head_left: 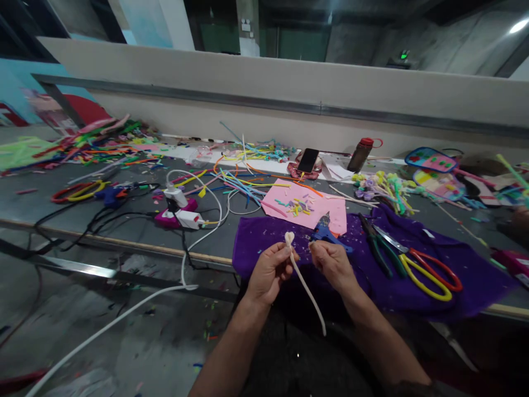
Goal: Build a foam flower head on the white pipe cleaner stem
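Pinched between the thumb and fingers of my left hand (273, 270) is a cream-white pipe cleaner (306, 288). Its top end is bent into a small rounded loop shape, and the long tail hangs down to the right. My right hand (333, 264) is closed in a fist just right of it, over the purple cloth (258, 234). A small dark tip shows at its fingers, but I cannot make out what it holds. Right behind that hand lies a blue-handled tool with grey jaws (323, 220), apparently pliers. Pink paper (276, 193) with short coloured clippings lies beyond.
To the right on the cloth are green-handled pliers (382, 251) and red-and-yellow-handled scissors (427, 270). A phone (308, 160) and a brown bottle (360, 155) stand at the back. Leftward are a power strip (177, 214) with cables, a blue glue gun (111, 196) and piled pipe cleaners (124, 149).
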Demonstrator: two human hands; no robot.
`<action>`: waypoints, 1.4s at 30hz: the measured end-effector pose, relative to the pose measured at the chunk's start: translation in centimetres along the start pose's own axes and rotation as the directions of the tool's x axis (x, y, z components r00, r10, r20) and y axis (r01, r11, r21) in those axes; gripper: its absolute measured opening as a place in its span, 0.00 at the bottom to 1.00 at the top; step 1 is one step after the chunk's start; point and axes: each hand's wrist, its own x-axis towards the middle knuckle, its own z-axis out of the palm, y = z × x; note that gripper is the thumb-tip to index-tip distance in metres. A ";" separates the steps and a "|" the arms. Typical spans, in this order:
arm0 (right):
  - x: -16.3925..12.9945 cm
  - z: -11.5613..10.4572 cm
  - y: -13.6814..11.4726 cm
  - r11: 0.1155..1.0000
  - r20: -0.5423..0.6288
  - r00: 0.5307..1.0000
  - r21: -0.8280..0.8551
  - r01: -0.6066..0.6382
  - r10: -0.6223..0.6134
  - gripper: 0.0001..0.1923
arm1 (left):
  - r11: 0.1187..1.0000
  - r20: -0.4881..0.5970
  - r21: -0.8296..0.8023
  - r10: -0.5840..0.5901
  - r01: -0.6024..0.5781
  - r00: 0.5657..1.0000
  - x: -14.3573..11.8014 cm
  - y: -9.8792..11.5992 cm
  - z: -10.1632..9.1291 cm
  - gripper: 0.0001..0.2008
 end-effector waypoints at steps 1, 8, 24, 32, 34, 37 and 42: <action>0.0 0.1 0.0 1.000 -0.011 1.000 -0.004 0.014 -0.014 0.23 | 1.000 -0.009 0.002 -0.003 0.003 1.000 0.0 0.0 0.0 0.10; -0.2 0.3 -0.4 0.994 -0.047 0.994 -0.046 0.098 -0.100 0.09 | 1.000 -0.035 0.005 0.002 -0.001 0.999 0.0 -0.1 0.0 0.11; -0.2 1.9 -0.8 0.979 -0.047 0.998 0.200 -0.024 0.034 0.08 | 0.962 -0.135 0.165 0.241 -0.218 0.961 -0.1 -0.6 0.3 0.08; -0.1 2.2 -0.6 0.970 -0.097 0.993 0.239 -0.049 0.074 0.08 | 0.821 -0.136 0.444 0.457 -0.358 0.879 -0.3 -1.1 0.0 0.07; -0.1 2.2 -0.5 0.970 -0.099 0.992 0.237 -0.048 0.073 0.08 | 0.779 -0.108 0.508 0.482 -0.368 0.870 -0.4 -1.0 -0.1 0.06; 0.0 2.2 -0.4 0.975 -0.103 0.993 0.216 -0.042 0.065 0.08 | 0.729 -0.079 0.573 0.504 -0.375 0.860 -0.4 -0.7 -0.1 0.06; -0.1 2.1 -0.1 0.988 -0.106 0.994 0.155 -0.012 0.029 0.07 | 0.752 -0.099 0.555 0.485 -0.356 0.869 -0.5 -0.7 0.0 0.07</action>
